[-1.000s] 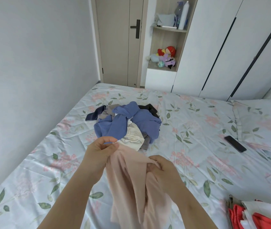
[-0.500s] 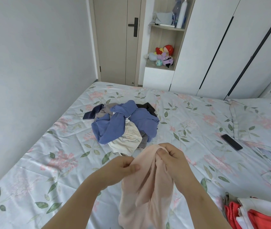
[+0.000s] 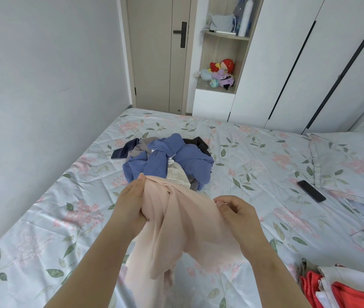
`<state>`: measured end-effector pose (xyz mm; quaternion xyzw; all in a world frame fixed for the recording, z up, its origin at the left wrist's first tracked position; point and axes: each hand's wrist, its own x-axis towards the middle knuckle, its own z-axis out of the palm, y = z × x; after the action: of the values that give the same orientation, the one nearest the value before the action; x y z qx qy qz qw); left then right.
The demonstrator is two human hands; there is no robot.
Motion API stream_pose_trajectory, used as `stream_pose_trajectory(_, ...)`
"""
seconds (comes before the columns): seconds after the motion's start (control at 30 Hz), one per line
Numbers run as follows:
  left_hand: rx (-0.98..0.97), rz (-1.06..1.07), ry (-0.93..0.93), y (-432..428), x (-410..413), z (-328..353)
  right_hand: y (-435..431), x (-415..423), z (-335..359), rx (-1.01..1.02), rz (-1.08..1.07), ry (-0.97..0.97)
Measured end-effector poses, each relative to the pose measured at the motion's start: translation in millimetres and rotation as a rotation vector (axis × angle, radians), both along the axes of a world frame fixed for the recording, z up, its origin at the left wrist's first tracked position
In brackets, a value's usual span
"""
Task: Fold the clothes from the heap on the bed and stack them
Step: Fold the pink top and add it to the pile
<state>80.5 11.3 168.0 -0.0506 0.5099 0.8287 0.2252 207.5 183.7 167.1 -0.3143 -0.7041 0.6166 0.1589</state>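
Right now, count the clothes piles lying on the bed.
2: the jumbled blue, cream and dark heap mid-bed; the red-and-white stack at the near right, partly out of frame.

This is a bedroom in a home. A wide bed with a pale blue floral sheet (image 3: 254, 152) takes up most of the view, and a matching floral pillow (image 3: 350, 156) lies on it at the right. Tall white wardrobe doors (image 3: 287, 63) stand beside a beige wooden door (image 3: 154, 52). An open wooden shelf niche (image 3: 221, 47) holds soft plush toys (image 3: 222, 73).
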Motion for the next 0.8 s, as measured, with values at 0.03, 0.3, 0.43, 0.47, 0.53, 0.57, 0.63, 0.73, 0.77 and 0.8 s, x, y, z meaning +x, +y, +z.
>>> stream_pose_trajectory(0.03,-0.014,-0.005,0.006,-1.9,-1.0,0.8,0.5,-0.5,-0.2,0.016,-0.004,-0.02)
stream_pose_trajectory(0.3,-0.514,-0.025,0.278,3.6,-0.6,-3.8,-6.1,-6.0,2.4,-0.278,-0.006,-0.047)
stream_pose_trajectory(0.43,-0.613,-0.162,0.412,9.5,14.4,-9.6,-6.0,-9.4,11.5,-0.48,-0.07,0.064)
stream_pose_trajectory(0.47,-0.569,-0.229,0.425,10.4,17.5,-8.9,-6.9,-11.0,12.4,-0.507,-0.093,0.086)
stream_pose_trajectory(0.53,-0.426,-0.458,0.408,11.3,26.0,-6.1,-9.0,-14.0,11.9,-0.592,-0.15,0.133)
stream_pose_trajectory(0.57,-0.386,-0.583,0.414,12.0,30.7,-5.1,-9.8,-15.0,12.2,-0.634,-0.176,0.159)
stream_pose_trajectory(0.63,-0.403,-0.741,0.454,16.2,38.2,-5.8,-9.6,-16.9,13.0,-0.672,-0.226,0.209)
stream_pose_trajectory(0.73,-0.582,-0.581,0.463,23.6,40.0,-11.2,-8.2,-15.7,12.1,-0.714,-0.239,0.286)
stream_pose_trajectory(0.77,-0.604,-0.505,0.438,24.5,38.6,-11.4,-7.8,-14.5,11.5,-0.73,-0.223,0.304)
stream_pose_trajectory(0.8,-0.571,-0.448,0.388,25.0,36.2,-12.1,-7.8,-13.2,10.4,-0.734,-0.2,0.308)
